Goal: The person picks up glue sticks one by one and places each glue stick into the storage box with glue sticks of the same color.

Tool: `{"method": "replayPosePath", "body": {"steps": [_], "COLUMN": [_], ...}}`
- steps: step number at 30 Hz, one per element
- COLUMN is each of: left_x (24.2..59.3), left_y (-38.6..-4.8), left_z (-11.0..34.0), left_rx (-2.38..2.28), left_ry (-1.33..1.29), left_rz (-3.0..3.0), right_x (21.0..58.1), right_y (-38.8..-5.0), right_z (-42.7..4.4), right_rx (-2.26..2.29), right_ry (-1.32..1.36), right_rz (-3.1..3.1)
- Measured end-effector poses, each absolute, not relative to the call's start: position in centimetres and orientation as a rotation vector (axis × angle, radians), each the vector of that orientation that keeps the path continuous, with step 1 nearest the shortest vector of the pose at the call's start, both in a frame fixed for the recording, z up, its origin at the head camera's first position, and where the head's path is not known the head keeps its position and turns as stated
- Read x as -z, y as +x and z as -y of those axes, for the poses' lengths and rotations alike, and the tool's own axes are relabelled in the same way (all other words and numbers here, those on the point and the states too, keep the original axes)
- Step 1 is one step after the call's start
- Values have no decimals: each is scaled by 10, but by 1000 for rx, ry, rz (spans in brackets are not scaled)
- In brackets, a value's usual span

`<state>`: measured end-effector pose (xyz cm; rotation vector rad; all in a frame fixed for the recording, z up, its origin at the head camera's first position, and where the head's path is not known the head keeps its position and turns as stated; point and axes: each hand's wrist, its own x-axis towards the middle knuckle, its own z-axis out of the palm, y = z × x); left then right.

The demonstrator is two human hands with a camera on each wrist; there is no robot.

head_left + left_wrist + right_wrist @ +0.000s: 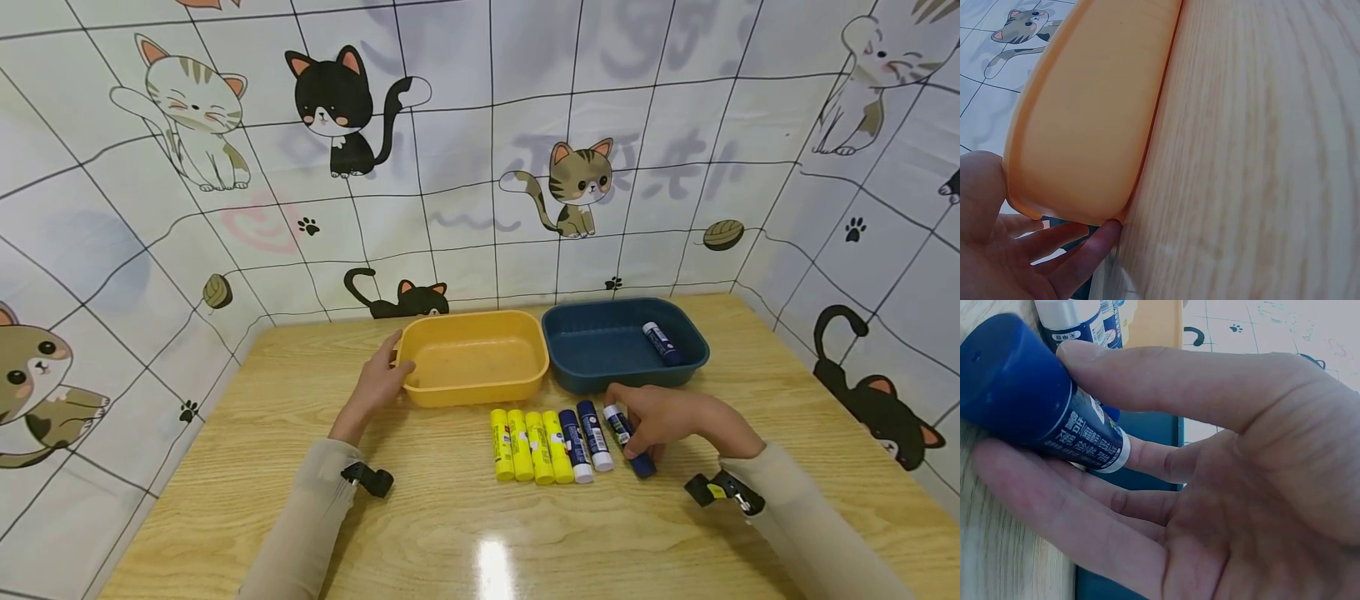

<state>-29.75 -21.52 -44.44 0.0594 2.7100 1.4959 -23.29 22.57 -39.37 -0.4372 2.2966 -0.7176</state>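
Note:
At the left end of a yellow plastic tray [474, 392], my left hand [377, 382] grips the rim, thumb over the inside and fingers against the outer wall. My right hand [667, 414] pinches a dark blue glue stick [1016, 381] between thumb and fingers, close in front of a dark blue tray [592, 382]. That stick lies slanted, its blue end towards me. Beside it are two more dark blue glue sticks [575, 446] with white ends nearest me. Several yellow glue sticks [538, 447] continue the row leftward. Another blue glue stick [663, 344] leans inside the blue tray.
Both trays stand side by side on a wooden table [420, 517], near its back edge. A white cloth [457, 192] printed with cats and grid lines hangs behind and along both sides. Each wrist carries a small black camera [367, 479].

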Motion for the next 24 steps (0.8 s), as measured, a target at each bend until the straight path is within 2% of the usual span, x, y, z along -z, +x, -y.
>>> {"method": "replayPosePath", "body": {"steps": [24], "left_x": [446], "left_y": [-299], "left_z": [216], "left_rx": [-1486], "left_ry": [63], "left_rz": [-2717], "right_x": [375], "right_y": [-235], "right_z": [-236], "right_rx": [676], "right_ry": [-715], "right_rz": [-2432]}}
